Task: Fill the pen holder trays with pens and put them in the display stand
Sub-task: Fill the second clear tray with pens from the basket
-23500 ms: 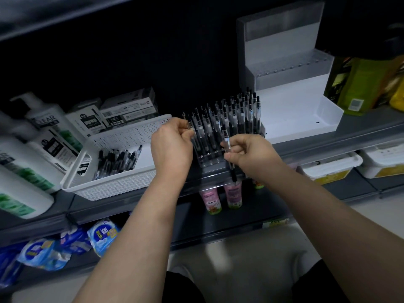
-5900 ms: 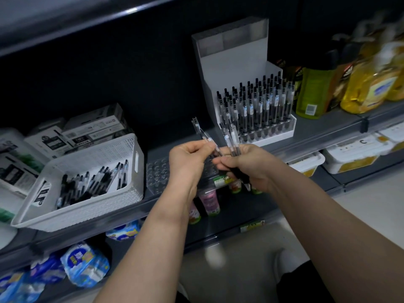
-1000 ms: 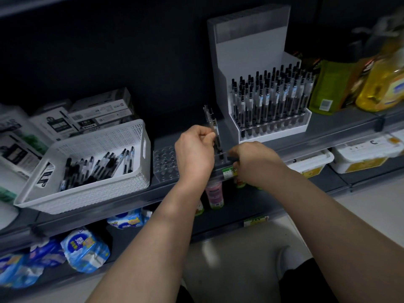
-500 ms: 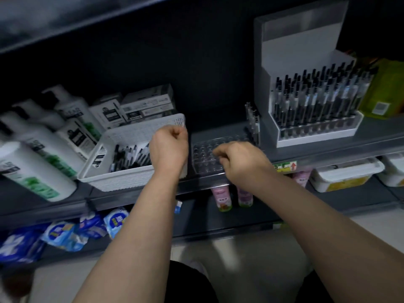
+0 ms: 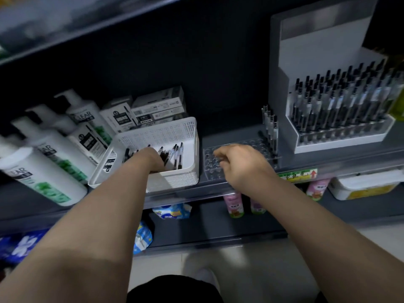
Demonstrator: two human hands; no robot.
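Refilling: your left hand [image 5: 150,160] delves among centre-left basket [image 5: 172,130] pens [image 5: 177,154], grip hidden; right hand [image 5: 242,167] curls on clear tray [image 5: 210,166], hold unclear. Gather pens next.

The clear pen holder tray [image 5: 210,164] (mostly empty) holds a few upright pens [image 5: 271,130] beside the filled white display stand [image 5: 310,51].
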